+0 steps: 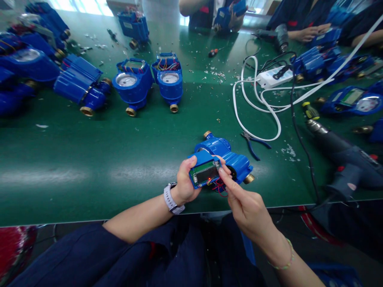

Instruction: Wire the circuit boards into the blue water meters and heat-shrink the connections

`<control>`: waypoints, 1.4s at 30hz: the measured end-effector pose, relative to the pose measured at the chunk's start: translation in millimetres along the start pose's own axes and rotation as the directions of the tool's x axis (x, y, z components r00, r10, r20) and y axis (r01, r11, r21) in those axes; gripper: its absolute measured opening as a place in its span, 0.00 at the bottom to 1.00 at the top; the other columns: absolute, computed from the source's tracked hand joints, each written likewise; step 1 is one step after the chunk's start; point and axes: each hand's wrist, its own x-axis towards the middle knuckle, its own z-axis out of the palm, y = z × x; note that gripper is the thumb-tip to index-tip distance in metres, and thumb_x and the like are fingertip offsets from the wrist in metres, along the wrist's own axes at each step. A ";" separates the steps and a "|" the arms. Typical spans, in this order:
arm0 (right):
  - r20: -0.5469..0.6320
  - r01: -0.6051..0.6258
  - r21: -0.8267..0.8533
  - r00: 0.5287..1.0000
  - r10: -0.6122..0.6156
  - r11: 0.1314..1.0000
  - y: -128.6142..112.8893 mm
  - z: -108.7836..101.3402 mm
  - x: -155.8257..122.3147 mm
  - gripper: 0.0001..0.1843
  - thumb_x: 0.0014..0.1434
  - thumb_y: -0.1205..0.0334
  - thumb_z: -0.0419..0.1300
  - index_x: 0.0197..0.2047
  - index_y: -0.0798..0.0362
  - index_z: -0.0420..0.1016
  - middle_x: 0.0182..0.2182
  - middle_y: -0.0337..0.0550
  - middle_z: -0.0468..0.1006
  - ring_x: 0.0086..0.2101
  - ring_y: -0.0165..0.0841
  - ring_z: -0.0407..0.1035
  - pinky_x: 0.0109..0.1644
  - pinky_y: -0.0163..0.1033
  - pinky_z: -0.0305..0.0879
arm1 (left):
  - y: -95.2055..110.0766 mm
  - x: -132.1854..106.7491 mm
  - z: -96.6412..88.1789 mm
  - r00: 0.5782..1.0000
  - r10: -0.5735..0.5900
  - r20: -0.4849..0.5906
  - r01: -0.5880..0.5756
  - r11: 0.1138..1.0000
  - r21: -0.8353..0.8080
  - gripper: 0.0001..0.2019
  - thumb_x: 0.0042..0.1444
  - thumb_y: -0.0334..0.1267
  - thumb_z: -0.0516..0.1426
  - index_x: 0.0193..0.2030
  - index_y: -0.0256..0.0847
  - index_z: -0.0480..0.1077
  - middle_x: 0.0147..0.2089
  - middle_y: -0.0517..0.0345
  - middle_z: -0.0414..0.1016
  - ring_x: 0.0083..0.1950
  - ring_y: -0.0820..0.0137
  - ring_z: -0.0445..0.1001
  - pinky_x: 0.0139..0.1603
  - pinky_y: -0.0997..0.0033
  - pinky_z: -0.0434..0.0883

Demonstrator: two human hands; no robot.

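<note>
My left hand (186, 181) grips a blue meter cover (202, 158) with a green circuit board (206, 172) set in it, a small red light glowing near its lower edge. The fingertips of my right hand (247, 207) are pressed together at the board's right end; what they pinch, if anything, is hidden. Red and other thin wires (220, 185) hang below the cover, close to my right fingers. Just behind lies a blue water meter (237, 161) on its side, with brass ends, partly covered by the cover and my fingers.
Blue-handled cutters (254, 145) lie beyond the meter on the green table (89, 155). On the right are a heat gun (344, 155), a screwdriver (310, 111) and a power strip (275, 77) with looped white cable. Several meters (169, 79) stand at left. Co-workers' hands (308, 34) work opposite.
</note>
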 end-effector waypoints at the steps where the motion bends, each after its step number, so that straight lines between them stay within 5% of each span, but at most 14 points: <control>1: 0.000 -0.013 0.022 1.000 0.013 1.000 -0.4 0.1 0.2 0.31 0.65 0.78 0.48 0.70 0.52 0.55 0.61 0.50 0.68 0.48 0.34 0.76 0.51 0.36 0.75 | -0.3 0.2 -0.4 1.000 0.000 -0.004 0.000 1.000 0.000 0.24 0.50 0.55 0.53 0.37 0.33 0.75 0.37 0.42 0.81 0.52 0.47 0.77 0.55 0.49 0.72; 5: 0.009 -0.065 0.098 0.998 0.064 0.993 -0.5 1.7 -0.9 0.29 0.66 0.76 0.48 0.68 0.51 0.59 0.60 0.48 0.70 0.48 0.34 0.76 0.54 0.38 0.73 | -1.5 1.2 -2.4 0.999 -0.011 -0.032 0.010 1.000 -0.019 0.24 0.50 0.55 0.53 0.36 0.33 0.75 0.36 0.42 0.82 0.52 0.47 0.78 0.55 0.49 0.71; 11: 0.055 -0.162 0.136 0.986 0.156 0.977 0.5 -0.6 -0.8 0.28 0.68 0.71 0.48 0.69 0.47 0.58 0.55 0.46 0.77 0.40 0.31 0.79 0.42 0.34 0.78 | -3.0 2.3 -5.5 1.000 -0.012 -0.001 0.012 1.000 -0.026 0.25 0.52 0.55 0.53 0.37 0.32 0.76 0.37 0.42 0.82 0.51 0.49 0.78 0.56 0.51 0.71; 14: 0.083 -0.119 -0.029 0.989 0.121 0.992 -1.4 -8.2 0.8 0.27 0.68 0.70 0.47 0.69 0.50 0.58 0.51 0.48 0.79 0.39 0.34 0.79 0.39 0.36 0.78 | -2.7 2.3 -5.5 0.999 -0.003 -0.035 0.003 1.000 -0.013 0.25 0.52 0.55 0.53 0.38 0.32 0.77 0.38 0.42 0.82 0.50 0.49 0.79 0.56 0.52 0.71; 18: 0.137 0.001 -0.388 0.989 0.057 0.921 -3.4 -17.1 1.0 0.28 0.66 0.73 0.47 0.68 0.55 0.60 0.35 0.47 0.84 0.20 0.35 0.75 0.21 0.35 0.72 | -2.4 1.7 -5.5 1.000 -0.009 -0.013 0.009 1.000 0.000 0.24 0.53 0.55 0.53 0.38 0.33 0.76 0.38 0.42 0.82 0.52 0.48 0.78 0.56 0.51 0.71; 21: 0.154 0.063 -0.490 0.988 0.015 0.869 -2.3 -17.8 0.9 0.33 0.62 0.76 0.48 0.69 0.51 0.59 0.36 0.48 0.84 0.19 0.32 0.74 0.22 0.32 0.71 | -3.1 1.5 -6.4 1.000 -0.015 0.005 0.015 1.000 0.001 0.24 0.53 0.55 0.53 0.38 0.33 0.75 0.38 0.42 0.82 0.53 0.48 0.77 0.57 0.51 0.71; 28: 0.122 0.017 -0.273 0.992 0.017 0.962 1.5 -11.4 -0.3 0.33 0.63 0.76 0.48 0.70 0.54 0.56 0.52 0.54 0.77 0.36 0.36 0.80 0.44 0.37 0.77 | -4.4 2.3 -7.0 0.999 0.017 0.050 -0.015 1.000 -0.028 0.24 0.52 0.55 0.53 0.37 0.34 0.76 0.37 0.44 0.83 0.51 0.49 0.78 0.54 0.52 0.72; 34: 0.058 0.010 -0.102 0.998 -0.004 0.995 1.4 -10.1 0.5 0.28 0.67 0.74 0.47 0.69 0.56 0.56 0.54 0.54 0.75 0.32 0.29 0.79 0.39 0.29 0.75 | -4.4 2.0 -4.3 0.996 -0.076 -0.037 0.071 0.992 -0.106 0.24 0.51 0.54 0.53 0.37 0.33 0.76 0.38 0.44 0.83 0.48 0.52 0.79 0.55 0.54 0.72; 38: 0.050 -0.087 -0.041 0.995 0.089 0.995 -0.9 -17.1 4.1 0.25 0.69 0.70 0.47 0.68 0.55 0.59 0.48 0.47 0.81 0.23 0.23 0.75 0.28 0.25 0.71 | -4.2 3.1 -2.9 0.987 -0.090 -0.131 0.075 0.990 -0.120 0.22 0.52 0.52 0.52 0.36 0.34 0.75 0.37 0.45 0.83 0.48 0.53 0.80 0.54 0.55 0.72; 42: 0.120 -0.166 -0.043 0.978 0.170 0.985 -4.3 -25.9 3.6 0.25 0.70 0.68 0.46 0.69 0.51 0.57 0.53 0.46 0.78 0.24 0.22 0.75 0.29 0.26 0.71 | -2.1 3.8 -3.0 0.987 -0.085 -0.136 0.069 0.990 -0.120 0.23 0.52 0.53 0.51 0.35 0.34 0.75 0.37 0.44 0.83 0.50 0.52 0.79 0.55 0.55 0.71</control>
